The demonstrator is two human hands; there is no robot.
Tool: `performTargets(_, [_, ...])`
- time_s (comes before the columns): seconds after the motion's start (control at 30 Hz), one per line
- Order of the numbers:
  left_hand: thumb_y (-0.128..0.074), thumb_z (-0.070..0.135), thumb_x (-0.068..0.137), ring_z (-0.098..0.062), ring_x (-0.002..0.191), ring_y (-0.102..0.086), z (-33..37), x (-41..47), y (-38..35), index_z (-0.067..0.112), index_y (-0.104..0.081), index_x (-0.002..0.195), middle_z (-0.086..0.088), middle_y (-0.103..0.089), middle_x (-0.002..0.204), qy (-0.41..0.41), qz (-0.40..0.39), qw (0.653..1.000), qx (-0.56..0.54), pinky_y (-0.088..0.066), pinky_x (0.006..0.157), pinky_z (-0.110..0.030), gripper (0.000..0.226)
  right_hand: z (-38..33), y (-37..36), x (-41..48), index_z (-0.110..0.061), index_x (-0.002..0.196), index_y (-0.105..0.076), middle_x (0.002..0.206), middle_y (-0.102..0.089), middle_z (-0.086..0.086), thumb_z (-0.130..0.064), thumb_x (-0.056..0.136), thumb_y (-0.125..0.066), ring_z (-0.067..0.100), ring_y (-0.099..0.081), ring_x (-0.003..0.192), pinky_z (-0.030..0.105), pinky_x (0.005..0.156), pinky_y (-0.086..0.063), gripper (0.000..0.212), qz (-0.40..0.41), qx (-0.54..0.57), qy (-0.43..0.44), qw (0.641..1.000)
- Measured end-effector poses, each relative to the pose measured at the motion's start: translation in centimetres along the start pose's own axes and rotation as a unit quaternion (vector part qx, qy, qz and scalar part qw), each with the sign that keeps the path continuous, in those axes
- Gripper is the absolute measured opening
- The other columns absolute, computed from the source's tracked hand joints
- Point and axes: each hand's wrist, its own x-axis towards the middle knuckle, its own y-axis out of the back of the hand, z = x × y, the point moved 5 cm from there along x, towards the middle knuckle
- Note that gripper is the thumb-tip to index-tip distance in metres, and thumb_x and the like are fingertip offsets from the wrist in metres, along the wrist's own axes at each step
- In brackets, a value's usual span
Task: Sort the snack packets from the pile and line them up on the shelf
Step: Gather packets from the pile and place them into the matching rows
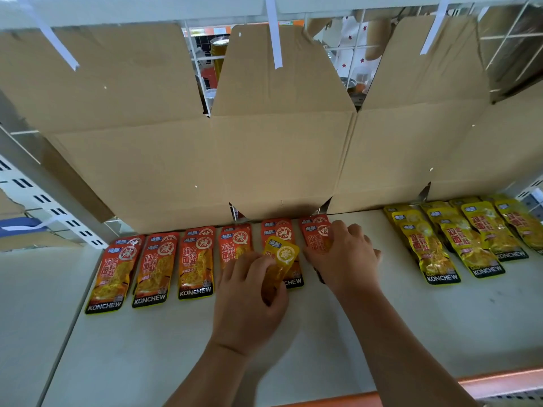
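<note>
Shelf [352, 333]: pale white board, backed by sheets of cardboard [279, 160] taped up in front of a wire grid [499, 45].
Left hand [249, 295]: fingers curled round the lower half of a yellow packet [281, 255]. It is held tilted above the red row, with its top half poking free.
Right hand [342, 257]: palm down on the last red stack [314, 233], fingertips bent onto it and thumb lying across its front. From where I stand I cannot tell whether it grips the stack or only presses it flat.
Red packets [152, 268]: six short stacks side by side along the back left, labels up, each stack overlapped like shingles.
Yellow packets [443, 248]: a fanned group at the shelf's right end, well apart from both hands and a little askew.
Pile: none in sight.
Where the held one belongs: by colour, I'd say with the yellow group on the right, not among the reds below it.
Feel: these look like light, thin, glossy pouches that are soft enough to bend in the fist and probably slick against each other.
Best hold: a pinch across the flat width or on the sealed end looks safer than a squeeze round the middle, which could crease the pouch.
Risk: a nudge could easily slide a stack out of line, so steadying it with a flat hand makes sense.
</note>
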Motion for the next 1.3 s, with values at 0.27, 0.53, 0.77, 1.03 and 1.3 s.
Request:
performTargets(0.27, [-0.064,0.043,0.084,-0.019,0.11,-0.055,0.2,0.0,0.1,0.025,-0.062,0.117,0.004,-0.059,0.12,-0.014,0.005,1.0,0.0,-0.048,0.092,-0.038,0.037,0.2,2.6,-2.4,-0.017,0.072,-0.056,0.073,-0.058,-0.002,-0.036,0.09,-0.063,0.018,-0.054,0.066,0.031,0.056,-0.041,0.027,-0.007,0.142,0.102,0.984])
performTargets(0.53, [-0.065,0.043,0.084,-0.023,0.109,-0.055,3.7,-1.0,0.4,0.026,-0.057,0.12,-0.001,-0.06,0.121,-0.059,0.036,0.997,-0.027,-0.046,0.091,-0.038,0.041,-0.9,2.5,-6.0,-0.029,0.093,-0.063,0.095,-0.066,-0.009,-0.043,0.1,-0.053,0.011,-0.059,0.083,0.028,0.069,-0.046,0.018,-0.091,0.085,0.181,0.976])
performTargets(0.77, [-0.069,0.034,0.075,-0.024,0.114,-0.059,10.9,-1.5,-2.8,0.02,-0.05,0.136,-0.007,-0.061,0.128,-0.16,-0.017,0.982,-0.096,-0.05,0.091,-0.04,0.065,5.2,5.5,-6.3,-0.027,0.094,-0.062,0.089,-0.061,-0.008,-0.064,0.077,-0.061,0.011,-0.058,0.077,0.03,0.066,-0.048,0.041,-0.033,0.17,0.105,0.979])
performTargets(1.03, [-0.074,0.026,0.076,-0.024,0.123,-0.058,17.1,-2.0,-6.6,0.023,-0.049,0.141,-0.005,-0.057,0.138,-0.22,-0.077,0.962,-0.143,-0.048,0.099,-0.04,0.071,12.1,7.8,-6.5,-0.024,0.104,-0.056,0.095,-0.051,-0.006,-0.05,0.077,-0.072,0.025,-0.057,0.089,0.037,0.066,-0.041,0.041,0.01,0.105,0.055,0.993])
performTargets(1.3, [-0.063,0.048,0.079,-0.028,0.122,-0.055,18.0,-0.6,-11.4,0.023,-0.049,0.14,-0.006,-0.055,0.137,-0.198,-0.137,0.97,-0.038,-0.04,0.1,-0.039,0.067,19.0,10.9,-5.3,-0.018,0.143,-0.051,0.123,-0.058,0.006,-0.044,0.075,-0.081,0.031,-0.054,0.115,0.039,0.09,-0.045,0.078,0.081,0.118,-0.067,0.987])
